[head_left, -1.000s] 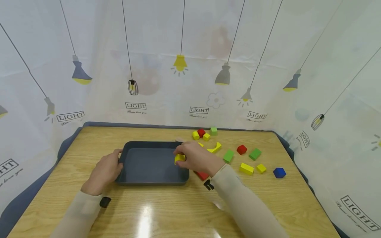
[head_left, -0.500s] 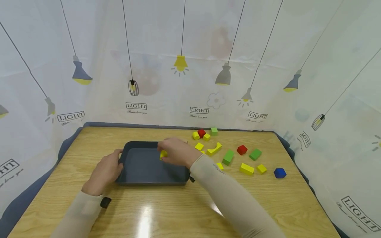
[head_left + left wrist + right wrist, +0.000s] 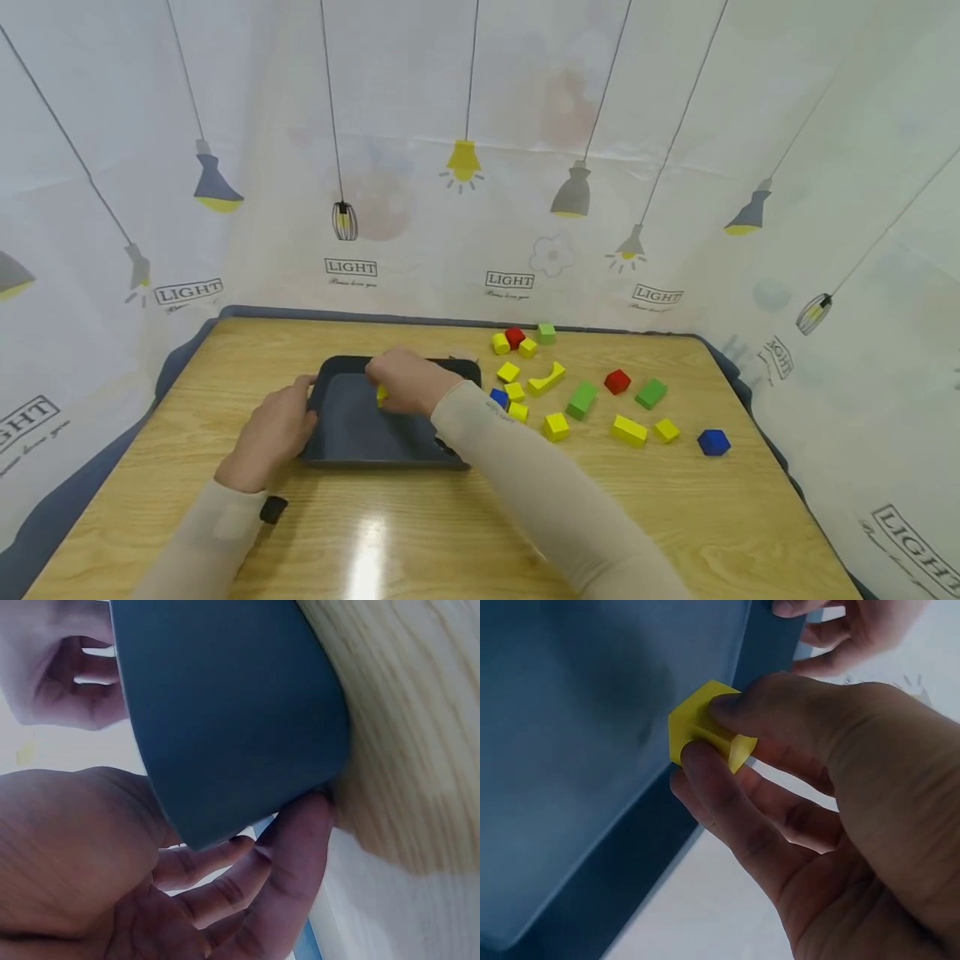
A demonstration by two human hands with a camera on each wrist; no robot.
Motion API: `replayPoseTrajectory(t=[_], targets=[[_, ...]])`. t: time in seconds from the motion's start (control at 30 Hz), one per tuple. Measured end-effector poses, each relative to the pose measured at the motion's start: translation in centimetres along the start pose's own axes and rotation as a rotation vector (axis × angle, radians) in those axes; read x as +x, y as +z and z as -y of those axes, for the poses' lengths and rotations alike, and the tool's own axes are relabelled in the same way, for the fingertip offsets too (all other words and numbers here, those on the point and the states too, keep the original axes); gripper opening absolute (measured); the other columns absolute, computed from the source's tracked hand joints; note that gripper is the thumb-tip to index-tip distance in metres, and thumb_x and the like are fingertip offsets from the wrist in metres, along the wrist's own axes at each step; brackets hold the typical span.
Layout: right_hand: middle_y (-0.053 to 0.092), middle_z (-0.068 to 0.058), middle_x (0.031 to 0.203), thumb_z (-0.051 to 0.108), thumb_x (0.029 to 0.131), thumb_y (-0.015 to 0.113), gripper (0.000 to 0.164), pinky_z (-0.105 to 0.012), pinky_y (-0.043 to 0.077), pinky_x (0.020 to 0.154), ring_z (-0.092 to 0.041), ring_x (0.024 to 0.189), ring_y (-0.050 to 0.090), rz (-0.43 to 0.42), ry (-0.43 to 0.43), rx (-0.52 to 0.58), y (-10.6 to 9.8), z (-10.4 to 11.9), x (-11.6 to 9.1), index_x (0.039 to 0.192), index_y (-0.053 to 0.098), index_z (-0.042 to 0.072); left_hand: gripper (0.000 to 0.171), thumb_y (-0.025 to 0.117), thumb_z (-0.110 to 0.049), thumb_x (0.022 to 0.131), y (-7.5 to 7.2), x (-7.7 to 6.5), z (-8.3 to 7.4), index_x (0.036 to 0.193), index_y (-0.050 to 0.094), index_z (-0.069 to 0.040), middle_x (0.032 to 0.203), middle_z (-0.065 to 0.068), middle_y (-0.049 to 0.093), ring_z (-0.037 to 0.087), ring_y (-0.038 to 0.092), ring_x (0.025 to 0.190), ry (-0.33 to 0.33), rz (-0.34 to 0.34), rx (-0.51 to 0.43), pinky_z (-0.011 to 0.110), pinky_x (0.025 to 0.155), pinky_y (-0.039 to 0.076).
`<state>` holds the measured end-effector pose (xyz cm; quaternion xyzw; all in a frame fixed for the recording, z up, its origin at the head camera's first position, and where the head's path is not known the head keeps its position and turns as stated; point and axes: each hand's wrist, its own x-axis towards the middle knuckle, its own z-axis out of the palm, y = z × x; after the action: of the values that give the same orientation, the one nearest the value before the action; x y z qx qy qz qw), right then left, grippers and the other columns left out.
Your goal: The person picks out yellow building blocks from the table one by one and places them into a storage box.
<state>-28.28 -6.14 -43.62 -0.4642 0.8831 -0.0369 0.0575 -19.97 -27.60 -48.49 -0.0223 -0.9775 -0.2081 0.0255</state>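
Observation:
A dark grey rectangular tray (image 3: 345, 429) lies on the wooden table. My left hand (image 3: 272, 429) grips its left side; in the left wrist view, fingertips (image 3: 304, 825) press against the outside of the wall near a corner. Over the back part of the tray, my right hand (image 3: 408, 382) pinches a small yellow block (image 3: 697, 724) between thumb and fingers. The right wrist view shows this block close over the tray floor, beside the inner wall. In the head view the hand covers most of it.
Right of the tray lie scattered yellow blocks (image 3: 556, 427), green blocks (image 3: 582, 400), red blocks (image 3: 617, 382) and blue blocks (image 3: 714, 442). A yellow arch-shaped block (image 3: 547, 379) is among them. A printed cloth backdrop (image 3: 420, 233) stands behind the table (image 3: 420, 533).
My right hand has moved left across the tray with the yellow block, uncovering blocks at the tray's right. My left hand has stayed on the tray's left side. The head view has shifted slightly.

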Motion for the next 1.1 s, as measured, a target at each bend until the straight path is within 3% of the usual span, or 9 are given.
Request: replayPoseTrajectory(t=[0.33,0.67,1.1], targets=[[0.068,0.001,0.115,0.011,0.088,0.078,0.036,-0.022,0.052,0.083,-0.011,0.099,0.064,0.040,0.027,0.036,1.6,0.1,1.2,0.123,0.070,0.011,0.054,0.060,-0.003,0.095,0.1,0.1,-0.4,0.145,0.040,0.006,0.113,0.027,0.063,0.034,0.064,0.089,0.004,0.002,0.007,0.049,0.071,0.053],[0.065,0.001,0.123,0.012,0.089,0.077,0.046,-0.021,0.049,0.088,-0.013,0.109,0.061,0.046,0.024,0.075,1.2,0.1,0.6,0.132,0.063,0.011,0.056,0.061,-0.001,0.095,-0.1,-0.3,-0.4,0.145,0.039,0.008,0.115,0.030,0.061,0.039,0.063,0.096,0.005,0.001,0.006,0.052,0.075,0.053],[0.062,0.002,0.125,0.022,0.089,0.078,0.048,-0.026,0.050,0.090,-0.011,0.106,0.058,0.010,0.087,0.083,0.8,-0.9,-1.2,0.135,0.063,0.014,0.056,0.061,0.000,0.094,0.1,-0.3,-0.2,0.145,0.039,0.008,0.112,0.029,0.063,0.039,0.065,0.092,0.030,-0.019,0.001,0.051,0.072,0.054]])
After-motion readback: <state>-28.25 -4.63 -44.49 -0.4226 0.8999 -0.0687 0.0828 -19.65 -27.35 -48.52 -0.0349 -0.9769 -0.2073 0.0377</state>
